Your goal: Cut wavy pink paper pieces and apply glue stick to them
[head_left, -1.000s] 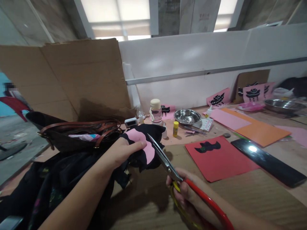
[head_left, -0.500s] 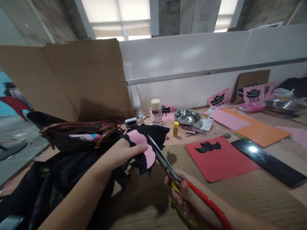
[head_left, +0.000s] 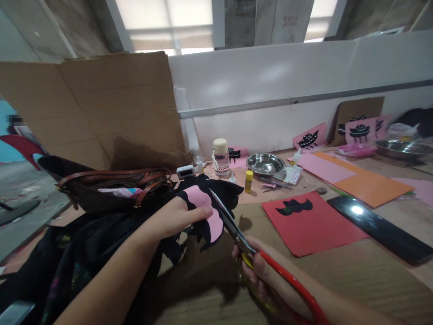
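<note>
My left hand (head_left: pixel 181 214) grips a wavy-edged pink paper cutout (head_left: pixel 204 212) together with black cloth (head_left: pixel 228 192) behind it, thumb pressed on the pink side. Jagged black edges stick out around the cutout. In my right hand (head_left: pixel 260 268) is a pair of scissors (head_left: pixel 233 225) with one red and one yellow handle. Their blades point up and left, close by the cutout's right edge, and overlap the cloth. Whether the blades bite into the cloth I cannot tell. More black fabric (head_left: pixel 101 257) drapes down to the left under my forearm.
Right of the scissors, a red sheet (head_left: pixel 314 230) carries a black cut shape (head_left: pixel 294 206). A black phone-like slab (head_left: pixel 379 230) lies beside it. Behind stand a glue stick (head_left: pixel 249 181), a steel bowl (head_left: pixel 265 164) and a bottle (head_left: pixel 221 158). A brown-handled bag (head_left: pixel 91 194) sits at left.
The pink cutout and black cloth have shifted slightly right and down in my left hand, and the cloth's lower edge has swung. The scissors stay nearly in place.
</note>
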Demonstrator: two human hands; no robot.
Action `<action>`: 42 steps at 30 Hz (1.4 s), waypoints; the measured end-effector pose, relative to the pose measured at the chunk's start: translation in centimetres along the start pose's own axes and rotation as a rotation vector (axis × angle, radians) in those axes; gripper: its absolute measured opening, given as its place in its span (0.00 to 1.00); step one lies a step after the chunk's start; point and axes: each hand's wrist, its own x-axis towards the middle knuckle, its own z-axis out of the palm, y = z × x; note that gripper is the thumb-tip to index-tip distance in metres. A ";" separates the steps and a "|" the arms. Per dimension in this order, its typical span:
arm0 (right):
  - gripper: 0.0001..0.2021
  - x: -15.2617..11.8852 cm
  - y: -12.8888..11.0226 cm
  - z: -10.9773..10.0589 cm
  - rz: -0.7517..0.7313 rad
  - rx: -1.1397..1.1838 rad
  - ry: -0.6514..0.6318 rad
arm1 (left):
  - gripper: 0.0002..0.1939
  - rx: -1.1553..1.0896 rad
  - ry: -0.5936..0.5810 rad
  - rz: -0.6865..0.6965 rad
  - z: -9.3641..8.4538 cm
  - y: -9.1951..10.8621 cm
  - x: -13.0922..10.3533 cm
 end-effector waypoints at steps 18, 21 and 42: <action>0.34 0.0 -0.3 0.2 -0.060 0.013 -0.058 | 0.17 -0.016 -0.008 -0.030 0.4 0.3 -0.2; 0.35 0.0 -0.5 0.3 -0.059 0.015 -0.051 | 0.17 -0.022 -0.010 -0.024 0.2 0.3 -0.2; 0.34 0.3 -0.2 0.0 -0.137 -0.055 -0.077 | 0.21 -0.036 -0.007 -0.003 -0.1 -0.5 0.1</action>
